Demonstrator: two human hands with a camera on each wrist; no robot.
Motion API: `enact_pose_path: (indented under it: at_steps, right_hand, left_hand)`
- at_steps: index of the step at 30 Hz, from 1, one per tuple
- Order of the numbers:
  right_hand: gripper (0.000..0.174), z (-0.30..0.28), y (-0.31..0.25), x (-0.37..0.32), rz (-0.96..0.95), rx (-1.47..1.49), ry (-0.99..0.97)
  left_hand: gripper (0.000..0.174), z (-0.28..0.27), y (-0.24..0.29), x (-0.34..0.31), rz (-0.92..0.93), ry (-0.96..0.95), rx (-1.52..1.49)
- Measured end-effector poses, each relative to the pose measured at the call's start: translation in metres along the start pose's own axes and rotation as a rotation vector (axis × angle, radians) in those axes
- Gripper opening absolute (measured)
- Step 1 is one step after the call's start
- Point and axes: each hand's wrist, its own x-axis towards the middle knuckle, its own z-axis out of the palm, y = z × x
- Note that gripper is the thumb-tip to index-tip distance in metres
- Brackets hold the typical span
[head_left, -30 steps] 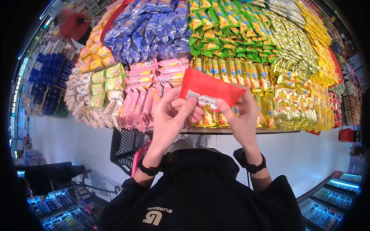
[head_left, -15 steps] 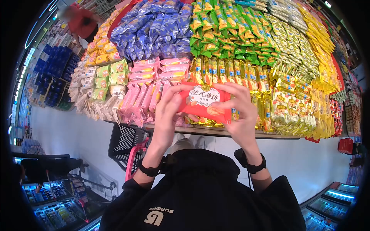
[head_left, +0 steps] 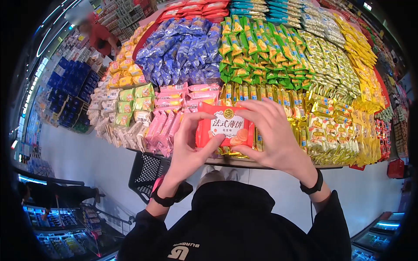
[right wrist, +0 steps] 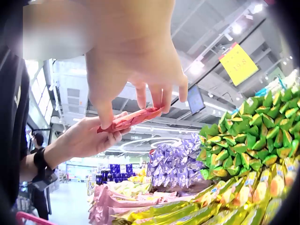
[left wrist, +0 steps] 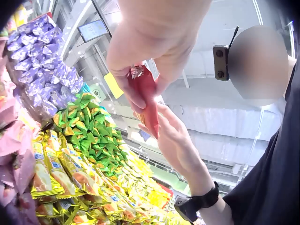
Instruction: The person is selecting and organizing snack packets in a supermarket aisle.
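Note:
A red snack packet [head_left: 227, 126] is held up between both hands, its printed front with a white label facing the head camera. My left hand [head_left: 190, 143] grips its left side, thumb on the front. The right hand [head_left: 278, 139] pinches the right side between thumb and fingers. In the left wrist view the packet [left wrist: 146, 96] appears nearly edge-on, pinched by the left hand [left wrist: 152, 47], with the right hand [left wrist: 178, 140] beyond. The right wrist view shows the packet [right wrist: 133, 120] thin between the right hand [right wrist: 133, 61] and the left hand [right wrist: 86, 138].
Behind the packet a display holds pink packets [head_left: 165, 126], gold packets [head_left: 283, 100], blue packets [head_left: 183, 52] and green packets [head_left: 265, 52]. A black basket [head_left: 146, 174] stands below the table edge at left. A person in red [head_left: 102, 38] is at the upper left.
The packet has turned from its tilted back to its printed front and now sits level, slightly lower. Both hands have changed their hold, and the head view has shifted, showing more of the display's far side.

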Motion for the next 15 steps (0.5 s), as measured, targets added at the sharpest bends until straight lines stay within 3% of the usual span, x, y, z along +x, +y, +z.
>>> enact_pose_path:
  at_steps: [2, 3, 6, 9, 15]
  right_hand:
    - [0.06, -0.005, -0.001, 0.007, -0.07, -0.054, 0.035]
    - [0.059, -0.007, -0.001, 0.01, -0.097, -0.064, 0.029]
    - [0.058, -0.013, -0.001, 0.02, -0.156, -0.087, 0.039]
    - [0.056, -0.02, 0.005, 0.032, -0.164, -0.068, 0.028]
    - [0.055, -0.02, 0.029, 0.06, -0.19, 0.01, 0.047]
  left_hand:
    - [0.042, -0.002, -0.005, 0.007, 0.076, -0.026, 0.006]
    - [0.042, 0.0, 0.006, 0.008, -0.003, -0.042, -0.065]
    - [0.046, -0.005, 0.014, 0.016, -0.007, -0.098, 0.0]
    - [0.054, -0.014, 0.009, 0.026, 0.084, -0.169, 0.102]
    - [0.068, -0.037, 0.03, 0.069, 0.431, -0.194, 0.712]
